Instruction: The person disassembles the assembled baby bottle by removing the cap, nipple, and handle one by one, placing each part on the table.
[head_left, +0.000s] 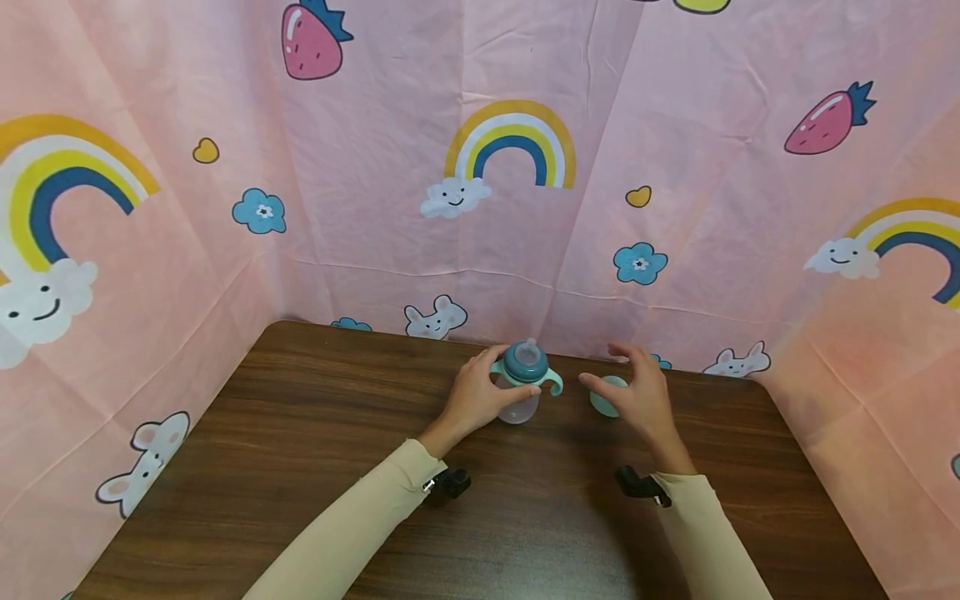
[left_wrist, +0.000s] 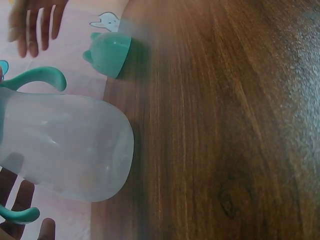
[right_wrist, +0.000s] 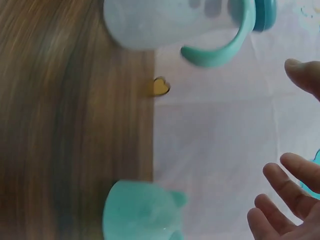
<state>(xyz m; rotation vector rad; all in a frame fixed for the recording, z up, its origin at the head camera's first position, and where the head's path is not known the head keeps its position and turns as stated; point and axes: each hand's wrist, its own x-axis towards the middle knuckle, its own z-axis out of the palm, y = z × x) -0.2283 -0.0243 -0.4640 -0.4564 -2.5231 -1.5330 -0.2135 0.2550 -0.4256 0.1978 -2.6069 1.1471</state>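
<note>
**Left hand (head_left: 474, 393) grasps bottle (head_left: 517, 405); right hand (head_left: 647, 402) holds nothing**

From the head, the bottle stands upright near the far edge of the brown table (head_left: 315, 433), the left hand wrapped round its left side. To its right sits a green cap (head_left: 604, 407), partly hidden by the released right hand, whose thumb and fingers are spread. A patterned pink curtain (head_left: 375, 208) hangs just behind the far edge. A black wrist camera (head_left: 453, 483) juts from the left sleeve (head_left: 352, 521).

From the left wrist, the handle (left_wrist: 42, 77) lies between bottle and cap.

From the right wrist, the right hand's fingers are apart from the eared cap.
</note>
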